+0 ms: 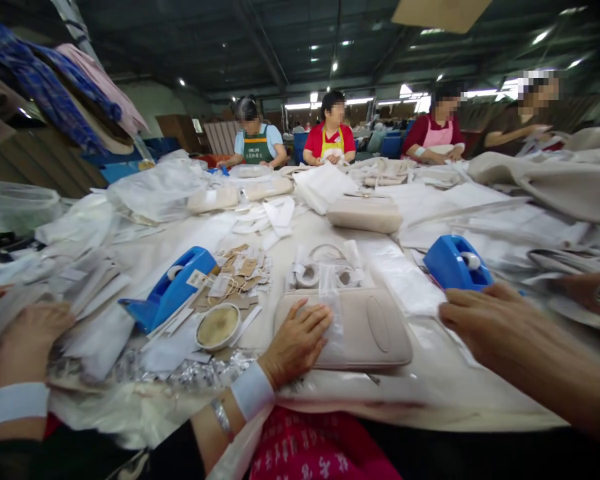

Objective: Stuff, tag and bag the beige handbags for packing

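My left hand lies flat, fingers spread, on the left end of a beige fabric pouch in front of me, over a strip of clear plastic. It wears a white wristband and a bracelet. My right hand hovers to the right of the pouch with fingers stretched out toward the left, above clear plastic bags. It holds nothing and sits just below a blue tape dispenser.
A second blue tape dispenser, paper tags and a small round dish lie to the left. Another person's hand rests at far left, and one with a bracelet at far right. Several workers sit across the cluttered table.
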Tool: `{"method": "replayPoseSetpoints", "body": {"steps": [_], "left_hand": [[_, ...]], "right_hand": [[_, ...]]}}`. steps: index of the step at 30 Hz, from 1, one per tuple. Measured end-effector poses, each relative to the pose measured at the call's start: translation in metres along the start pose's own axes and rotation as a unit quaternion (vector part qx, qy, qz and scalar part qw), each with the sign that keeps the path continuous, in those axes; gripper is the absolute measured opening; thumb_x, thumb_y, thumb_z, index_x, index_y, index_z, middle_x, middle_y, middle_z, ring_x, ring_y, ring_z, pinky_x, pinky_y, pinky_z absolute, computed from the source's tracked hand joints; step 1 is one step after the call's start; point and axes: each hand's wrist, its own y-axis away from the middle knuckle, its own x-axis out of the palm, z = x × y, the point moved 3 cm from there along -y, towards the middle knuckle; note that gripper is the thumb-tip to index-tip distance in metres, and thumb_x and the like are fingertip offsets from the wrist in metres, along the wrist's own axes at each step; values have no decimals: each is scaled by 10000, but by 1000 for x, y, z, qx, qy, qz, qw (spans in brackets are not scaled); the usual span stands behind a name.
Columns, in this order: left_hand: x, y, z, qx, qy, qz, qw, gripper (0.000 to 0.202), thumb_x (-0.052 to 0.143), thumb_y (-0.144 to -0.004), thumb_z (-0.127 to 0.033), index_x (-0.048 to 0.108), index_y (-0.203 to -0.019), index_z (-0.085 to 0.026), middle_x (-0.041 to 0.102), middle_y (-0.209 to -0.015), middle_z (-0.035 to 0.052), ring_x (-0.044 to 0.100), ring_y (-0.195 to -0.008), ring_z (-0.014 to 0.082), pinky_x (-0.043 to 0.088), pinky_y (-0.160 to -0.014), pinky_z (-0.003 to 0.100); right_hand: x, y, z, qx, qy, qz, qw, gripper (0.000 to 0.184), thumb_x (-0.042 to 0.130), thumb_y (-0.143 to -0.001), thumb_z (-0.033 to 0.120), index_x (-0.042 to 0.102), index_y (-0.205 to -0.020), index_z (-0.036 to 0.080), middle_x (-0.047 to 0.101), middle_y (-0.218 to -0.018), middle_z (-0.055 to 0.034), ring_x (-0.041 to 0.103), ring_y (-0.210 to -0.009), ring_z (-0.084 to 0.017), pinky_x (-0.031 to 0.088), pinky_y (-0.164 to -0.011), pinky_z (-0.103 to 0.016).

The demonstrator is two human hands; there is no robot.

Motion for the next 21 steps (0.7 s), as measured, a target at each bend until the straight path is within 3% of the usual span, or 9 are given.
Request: {"method": "replayPoseSetpoints", "body": {"steps": [4, 8, 13, 21], "left_hand": [[0, 0, 0, 4, 4, 3, 1000, 415, 485, -919, -210, 479, -1331, -166, 554, -1355, 125, 462, -1308, 246, 229, -1175, 542], [0, 0, 0, -11, 12, -3, 1000, 441, 491, -902, -201, 447, -1338, -147, 551, -1329, 140, 475, -1279, 256, 204, -1176, 552], [0, 1, 1, -30, 8, -35, 999, 441, 520, -877, -204, 426, -1300, -124, 551, -1293, 170, 440, -1289, 288, 206, -1150, 584], [-1, 1, 3, -26, 11, -20, 999, 478, 510, -897, -215, 429, -1363, -143, 528, -1346, 172, 432, -1306, 285, 163, -1153, 583]], "right_hand": [[9, -84, 79, -197, -45, 181, 962, 215, 523, -643, 27, 606, -635, 226, 645, -692, -27, 528, -604, -179, 333, -749, -397], [49, -140, 109, -286, -73, 309, 904, 189, 554, -713, 90, 704, -714, 205, 681, -664, 20, 524, -589, -118, 304, -821, -347], [79, -174, 115, -289, -28, 314, 904, 181, 593, -724, 92, 743, -758, 187, 720, -724, -28, 565, -659, -142, 289, -828, -354], [81, -180, 128, -296, 33, 294, 908, 171, 568, -812, 167, 732, -816, 120, 709, -741, -112, 626, -744, -207, 300, -844, -378]]}}
